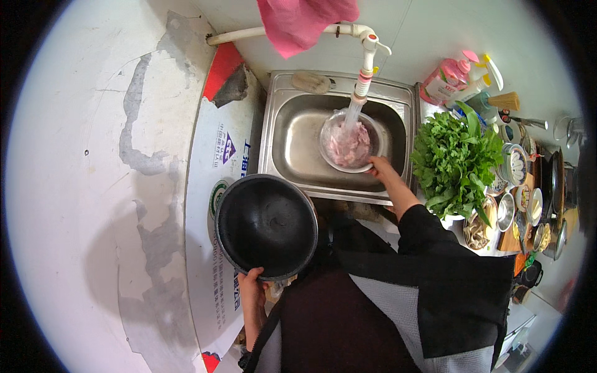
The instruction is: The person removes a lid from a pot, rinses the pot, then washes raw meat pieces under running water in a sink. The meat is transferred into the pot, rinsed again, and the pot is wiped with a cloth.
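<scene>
Water (353,114) poured onto meat (348,148) in the sink (298,137)!
Right fingers (374,163) gripped the bowl (348,169) there; left fingers (254,273) clutched the pot (267,224), near-left of the sink.

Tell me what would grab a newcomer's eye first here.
First, the big black pot in the left hand, left of centre. Then the bowl of pink meat inside the sink, beneath the tap, the right hand at its rim. Bright green leaves right of the sink and a pink cloth hanging at the top also stand out.
</scene>
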Demonstrator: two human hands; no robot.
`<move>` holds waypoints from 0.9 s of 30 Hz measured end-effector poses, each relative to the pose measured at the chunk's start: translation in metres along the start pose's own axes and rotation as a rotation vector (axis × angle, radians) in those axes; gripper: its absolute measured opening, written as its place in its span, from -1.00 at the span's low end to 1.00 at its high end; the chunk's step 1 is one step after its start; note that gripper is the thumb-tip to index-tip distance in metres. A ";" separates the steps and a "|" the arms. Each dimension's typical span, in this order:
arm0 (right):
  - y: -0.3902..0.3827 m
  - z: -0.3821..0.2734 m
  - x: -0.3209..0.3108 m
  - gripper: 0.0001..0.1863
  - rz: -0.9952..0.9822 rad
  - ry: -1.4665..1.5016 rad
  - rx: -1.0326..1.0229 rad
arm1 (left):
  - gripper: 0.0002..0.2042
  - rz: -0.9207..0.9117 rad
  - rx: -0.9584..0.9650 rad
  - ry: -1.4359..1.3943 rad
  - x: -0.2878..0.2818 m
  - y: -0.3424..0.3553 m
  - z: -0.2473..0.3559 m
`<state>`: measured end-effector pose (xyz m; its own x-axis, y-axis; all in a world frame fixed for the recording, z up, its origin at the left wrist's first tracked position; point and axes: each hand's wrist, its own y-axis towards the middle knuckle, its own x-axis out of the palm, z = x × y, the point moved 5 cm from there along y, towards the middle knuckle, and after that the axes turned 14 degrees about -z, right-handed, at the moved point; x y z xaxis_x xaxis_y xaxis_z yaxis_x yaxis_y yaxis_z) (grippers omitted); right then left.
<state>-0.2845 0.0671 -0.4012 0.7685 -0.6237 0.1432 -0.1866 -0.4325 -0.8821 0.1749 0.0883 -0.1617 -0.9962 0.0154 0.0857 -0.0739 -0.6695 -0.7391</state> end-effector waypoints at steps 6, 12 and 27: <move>0.011 0.000 0.009 -0.78 -0.086 0.103 -0.120 | -0.70 -0.023 -0.009 -0.010 0.007 0.000 0.001; -0.002 -0.002 0.018 -0.74 -0.100 0.225 -0.132 | -0.73 -0.042 -0.014 0.009 0.010 -0.002 0.003; -0.003 -0.004 0.024 -0.73 -0.022 0.205 -0.082 | -0.79 -0.044 0.019 0.002 0.004 -0.012 -0.001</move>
<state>-0.2677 0.0508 -0.3932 0.6341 -0.7291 0.2576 -0.2265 -0.4937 -0.8396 0.1718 0.0970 -0.1536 -0.9921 0.0466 0.1162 -0.1166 -0.6825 -0.7215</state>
